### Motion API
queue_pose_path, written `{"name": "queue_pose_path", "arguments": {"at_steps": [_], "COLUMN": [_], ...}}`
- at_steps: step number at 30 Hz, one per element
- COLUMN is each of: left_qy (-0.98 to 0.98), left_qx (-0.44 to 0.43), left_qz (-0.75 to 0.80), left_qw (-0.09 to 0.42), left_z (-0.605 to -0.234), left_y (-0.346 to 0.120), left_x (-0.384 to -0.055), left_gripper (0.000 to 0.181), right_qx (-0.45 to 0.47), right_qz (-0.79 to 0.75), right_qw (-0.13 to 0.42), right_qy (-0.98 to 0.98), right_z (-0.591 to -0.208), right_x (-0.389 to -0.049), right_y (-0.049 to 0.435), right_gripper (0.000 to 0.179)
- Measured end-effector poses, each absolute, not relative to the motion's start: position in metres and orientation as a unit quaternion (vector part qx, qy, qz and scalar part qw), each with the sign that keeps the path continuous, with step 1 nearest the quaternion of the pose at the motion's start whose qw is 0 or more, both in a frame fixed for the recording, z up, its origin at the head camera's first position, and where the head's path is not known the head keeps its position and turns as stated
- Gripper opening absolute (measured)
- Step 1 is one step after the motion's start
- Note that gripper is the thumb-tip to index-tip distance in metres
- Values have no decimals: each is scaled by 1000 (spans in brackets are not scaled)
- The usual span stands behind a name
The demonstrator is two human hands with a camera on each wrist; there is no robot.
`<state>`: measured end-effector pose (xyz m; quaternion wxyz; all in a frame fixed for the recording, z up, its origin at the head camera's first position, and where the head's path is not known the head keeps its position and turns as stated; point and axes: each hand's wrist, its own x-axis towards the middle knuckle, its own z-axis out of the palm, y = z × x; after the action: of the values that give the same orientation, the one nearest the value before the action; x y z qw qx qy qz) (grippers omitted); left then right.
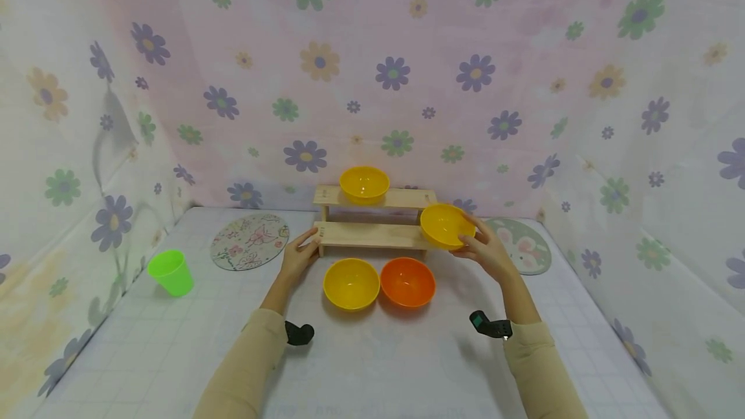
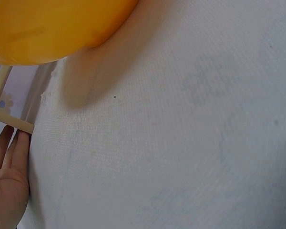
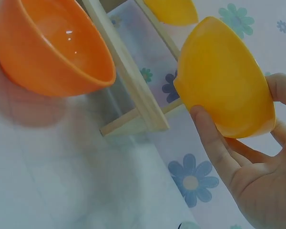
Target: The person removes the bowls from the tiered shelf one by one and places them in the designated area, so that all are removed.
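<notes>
My right hand (image 1: 485, 251) grips a yellow bowl (image 1: 445, 225) by its right side, tilted, at the right end of a two-tier wooden shelf (image 1: 372, 235). In the right wrist view that held bowl (image 3: 224, 78) hangs beside the shelf's end. My left hand (image 1: 299, 257) touches the shelf's left end, and in the left wrist view its fingers (image 2: 20, 152) lie nearly straight against the wood. Another yellow bowl (image 1: 364, 185) sits on the top tier. In front of the shelf, a yellow bowl (image 1: 352, 284) and an orange bowl (image 1: 407, 282) stand side by side on the table.
A green cup (image 1: 171, 272) stands at the left of the table. One round patterned mat (image 1: 250, 242) lies left of the shelf, and another mat (image 1: 526, 247) with a rabbit picture lies behind my right hand. Flowered cloth walls enclose the back and sides.
</notes>
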<state>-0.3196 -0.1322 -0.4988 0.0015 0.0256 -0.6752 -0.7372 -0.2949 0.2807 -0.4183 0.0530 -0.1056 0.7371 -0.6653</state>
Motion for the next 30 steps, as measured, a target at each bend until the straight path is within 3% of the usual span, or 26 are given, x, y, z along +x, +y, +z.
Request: {"name": "queue_pose_path", "arguments": {"at_steps": [30], "left_qy": [-672], "left_qx": [12], "left_qz": [-741], "left_qw": [-5], "left_z": [-499], "left_y": [-134], "left_x": [-318], "left_gripper": [45], "right_qx": [-74], "right_qz": [-676], "right_qw": [47], "right_qy": [732], "right_z": [-455], "right_x": [-252], "right_y": [307], "right_gripper": [65]}}
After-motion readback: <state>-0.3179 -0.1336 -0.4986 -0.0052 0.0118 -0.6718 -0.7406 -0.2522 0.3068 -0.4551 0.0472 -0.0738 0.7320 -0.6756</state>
